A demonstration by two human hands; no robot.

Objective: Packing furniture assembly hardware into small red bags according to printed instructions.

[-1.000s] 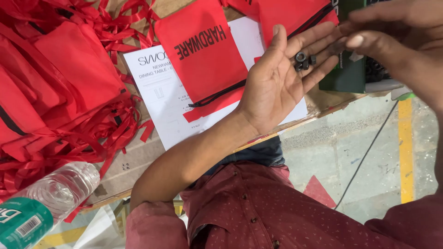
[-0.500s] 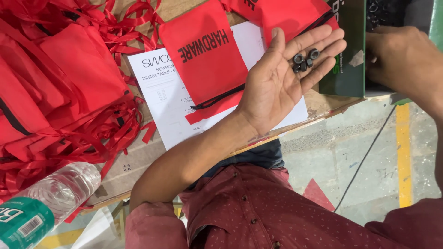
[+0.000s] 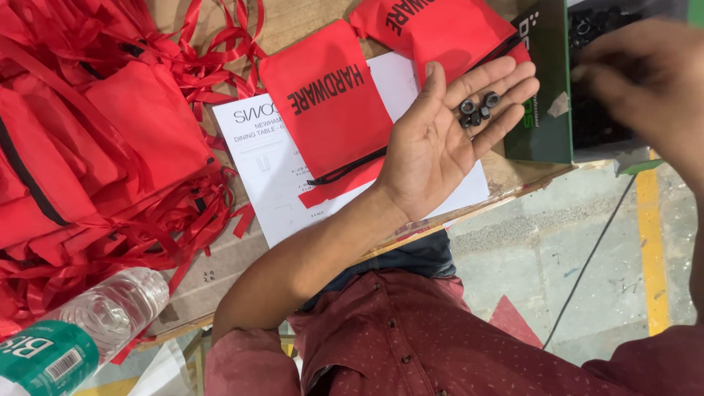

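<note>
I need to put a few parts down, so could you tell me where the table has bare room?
Bare wood shows only at the table's top edge, between the ribbon tangle and the upper red pouch. The white sheet has a free lower corner. The left side is crowded with red bags.

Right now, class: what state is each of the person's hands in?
Left hand: open, palm up, small dark nuts resting on its fingers.
Right hand: blurred over the green box; grip cannot be told.
</note>
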